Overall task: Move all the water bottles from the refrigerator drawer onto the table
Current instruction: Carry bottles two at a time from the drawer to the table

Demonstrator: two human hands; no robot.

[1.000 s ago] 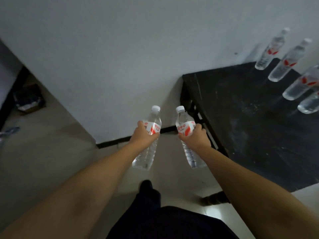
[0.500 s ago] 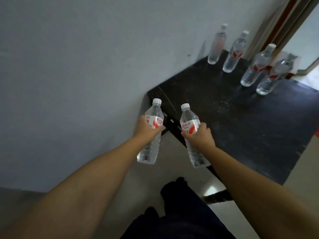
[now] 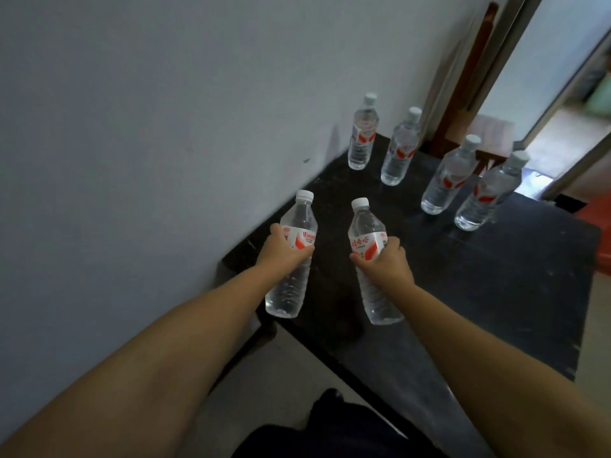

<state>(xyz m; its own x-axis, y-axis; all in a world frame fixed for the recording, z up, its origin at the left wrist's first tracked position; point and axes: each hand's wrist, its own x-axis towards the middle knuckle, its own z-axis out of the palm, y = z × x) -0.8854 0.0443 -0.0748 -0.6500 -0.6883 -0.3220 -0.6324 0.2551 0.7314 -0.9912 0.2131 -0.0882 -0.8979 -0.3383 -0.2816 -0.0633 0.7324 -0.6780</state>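
Observation:
My left hand (image 3: 280, 252) grips a clear water bottle (image 3: 292, 285) with a white cap and red-and-white label around its middle. My right hand (image 3: 386, 264) grips a second such bottle (image 3: 370, 226) the same way. Both bottles are upright and held in the air above the near left corner of the black table (image 3: 479, 292). Several more bottles of the same kind stand on the table's far side, such as the one nearest the wall (image 3: 363, 133) and the rightmost one (image 3: 486, 196). The refrigerator drawer is out of view.
A grey wall (image 3: 165, 127) runs along the table's left side. A doorway with a brown frame (image 3: 463, 94) opens beyond the table at the upper right. My dark trouser leg (image 3: 330, 431) shows at the bottom over the pale floor.
I have come closer to the table and turned right. Both held bottles went from beside the table's corner to above its top. The standing bottles now appear nearer.

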